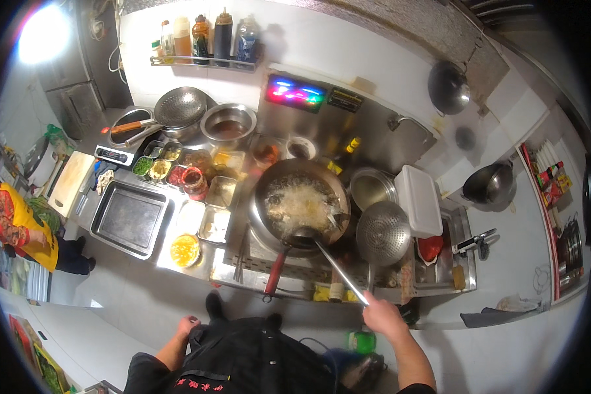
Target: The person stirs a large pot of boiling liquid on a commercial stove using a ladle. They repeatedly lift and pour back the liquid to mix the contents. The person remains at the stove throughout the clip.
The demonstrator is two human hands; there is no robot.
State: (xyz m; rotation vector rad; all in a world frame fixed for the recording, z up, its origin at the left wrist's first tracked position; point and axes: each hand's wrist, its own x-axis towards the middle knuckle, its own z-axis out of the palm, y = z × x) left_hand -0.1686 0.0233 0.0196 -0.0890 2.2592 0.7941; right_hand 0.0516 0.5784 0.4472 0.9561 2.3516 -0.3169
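Note:
My right hand (pixel 385 315) grips the end of a long metal handle. It belongs to a wok ladle (pixel 304 237), whose dark bowl rests at the near side of a wok (pixel 258 216). Inside the wok, pale, frothy liquid (pixel 295 204) bubbles around dark-edged pieces of food (pixel 336 216) that I cannot identify. The wok's red handle (pixel 275 276) points toward me with no hand on it. Down beside my dark apron (pixel 256 349) hangs my left hand (pixel 189 325), away from the stove; its fingers are too small to make out.
Right of the wok lie a perforated skimmer (pixel 384 231), a metal pot (pixel 373 189), a white lidded box (pixel 417 202) and a sink (pixel 468 246). To the left are ingredient containers (pixel 222 191), a yellow-orange bowl (pixel 184 250) and a black tray (pixel 130 216). Another person (pixel 24 226) stands far left.

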